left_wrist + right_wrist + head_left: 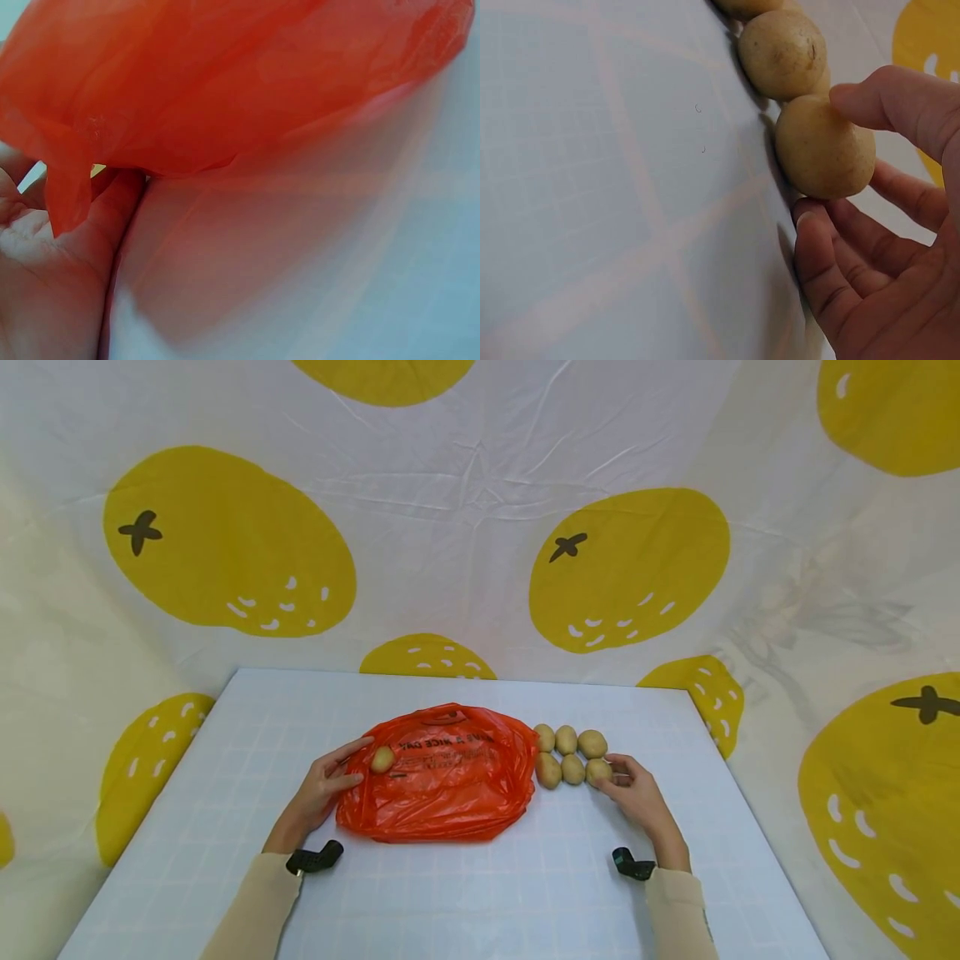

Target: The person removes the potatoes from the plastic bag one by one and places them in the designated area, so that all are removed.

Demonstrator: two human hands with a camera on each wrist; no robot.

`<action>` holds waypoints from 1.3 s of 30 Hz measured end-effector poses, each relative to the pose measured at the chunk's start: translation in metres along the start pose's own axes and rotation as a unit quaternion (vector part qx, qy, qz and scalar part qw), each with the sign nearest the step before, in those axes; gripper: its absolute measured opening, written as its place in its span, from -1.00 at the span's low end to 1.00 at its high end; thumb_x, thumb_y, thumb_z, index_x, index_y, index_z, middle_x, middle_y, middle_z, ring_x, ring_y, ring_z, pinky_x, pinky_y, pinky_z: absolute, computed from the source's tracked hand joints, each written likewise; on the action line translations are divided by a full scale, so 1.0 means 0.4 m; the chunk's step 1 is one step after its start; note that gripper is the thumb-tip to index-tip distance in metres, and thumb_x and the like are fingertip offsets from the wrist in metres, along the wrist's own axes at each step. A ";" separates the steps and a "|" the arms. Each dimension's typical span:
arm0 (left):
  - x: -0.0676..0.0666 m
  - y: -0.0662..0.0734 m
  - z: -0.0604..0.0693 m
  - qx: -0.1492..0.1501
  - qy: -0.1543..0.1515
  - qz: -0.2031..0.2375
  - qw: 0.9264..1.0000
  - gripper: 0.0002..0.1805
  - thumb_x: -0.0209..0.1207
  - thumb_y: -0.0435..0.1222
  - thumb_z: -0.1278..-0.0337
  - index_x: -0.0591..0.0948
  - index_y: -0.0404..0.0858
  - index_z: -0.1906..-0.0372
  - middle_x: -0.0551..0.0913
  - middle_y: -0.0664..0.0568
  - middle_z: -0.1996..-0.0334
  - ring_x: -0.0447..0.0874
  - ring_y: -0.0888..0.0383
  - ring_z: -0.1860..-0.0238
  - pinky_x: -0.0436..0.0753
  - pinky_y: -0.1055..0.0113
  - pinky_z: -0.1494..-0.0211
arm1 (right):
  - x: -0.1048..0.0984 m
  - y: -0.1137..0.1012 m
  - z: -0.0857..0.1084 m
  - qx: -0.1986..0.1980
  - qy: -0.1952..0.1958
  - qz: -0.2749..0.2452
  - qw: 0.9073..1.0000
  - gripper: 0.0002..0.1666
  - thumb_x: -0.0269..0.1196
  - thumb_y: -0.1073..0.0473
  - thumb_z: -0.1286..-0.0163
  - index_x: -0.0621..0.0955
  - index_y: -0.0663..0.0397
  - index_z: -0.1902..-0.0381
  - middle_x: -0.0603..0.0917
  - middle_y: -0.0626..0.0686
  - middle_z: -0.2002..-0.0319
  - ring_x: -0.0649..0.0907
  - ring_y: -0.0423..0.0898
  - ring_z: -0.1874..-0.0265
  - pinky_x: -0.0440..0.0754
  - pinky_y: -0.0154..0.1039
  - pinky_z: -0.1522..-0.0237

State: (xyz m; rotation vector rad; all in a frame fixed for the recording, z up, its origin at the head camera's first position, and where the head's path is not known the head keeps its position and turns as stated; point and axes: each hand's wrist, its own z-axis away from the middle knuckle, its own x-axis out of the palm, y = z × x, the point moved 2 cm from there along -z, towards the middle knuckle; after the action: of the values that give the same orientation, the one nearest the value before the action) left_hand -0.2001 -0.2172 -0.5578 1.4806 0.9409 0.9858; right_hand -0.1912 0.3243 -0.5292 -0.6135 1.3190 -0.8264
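A crumpled red plastic bag [450, 777] with dark printed lettering lies on the table, one small potato [382, 759] resting on its left part. My left hand [330, 779] touches the bag's left edge, thumb and fingers spread apart. In the left wrist view, red plastic [225, 82] hangs over that hand [56, 262] and hides its fingertips. To the right of the bag, several potatoes [572, 768] sit in two short rows. My right hand [633, 789] holds the near row's rightmost potato [821, 150], thumb on top and fingers curled beside and below it.
Beneath everything is a pale table [465, 893] with a faint grid pattern. Behind it hangs a white cloth [442, 560] printed with large yellow fruit. A black device [315, 858] is strapped at the left wrist, and another black device [632, 864] at the right.
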 end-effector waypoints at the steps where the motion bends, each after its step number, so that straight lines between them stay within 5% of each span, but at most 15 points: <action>1: 0.001 0.001 0.000 0.000 0.001 0.000 1.000 -0.29 0.14 -0.43 -0.38 0.22 -0.40 -0.57 0.04 -0.34 -0.62 0.43 0.41 -0.37 0.62 0.42 -0.25 | 0.001 0.001 0.000 -0.002 -0.001 0.003 1.000 -0.26 0.40 -0.04 -0.38 0.44 0.11 -0.41 0.56 0.28 -0.28 0.62 0.08 -0.10 0.61 -0.32 0.15; 29: 0.002 0.002 0.001 0.004 -0.002 0.001 1.000 -0.29 0.13 -0.45 -0.37 0.20 -0.43 -0.56 0.03 -0.36 -0.61 0.43 0.40 -0.37 0.63 0.41 -0.24 | -0.019 -0.003 0.015 -0.020 -0.002 0.003 1.000 -0.23 0.42 -0.06 -0.36 0.46 0.15 -0.40 0.56 0.31 -0.30 0.63 0.16 -0.15 0.61 -0.43 0.10; 39: 0.002 0.003 0.000 -0.001 0.000 -0.001 1.000 -0.29 0.12 -0.46 -0.38 0.21 -0.41 -0.57 0.04 -0.36 -0.61 0.46 0.39 -0.35 0.64 0.39 -0.23 | -0.016 0.001 0.001 -0.012 0.002 0.023 1.000 -0.33 0.36 -0.02 -0.43 0.47 0.13 -0.37 0.58 0.29 -0.29 0.62 0.19 -0.16 0.68 -0.17 -0.02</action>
State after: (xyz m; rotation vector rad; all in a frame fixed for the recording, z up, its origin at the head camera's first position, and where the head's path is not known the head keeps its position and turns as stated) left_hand -0.1999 -0.2165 -0.5563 1.4778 0.9405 0.9850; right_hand -0.1912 0.3297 -0.5256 -0.5976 1.3434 -0.7753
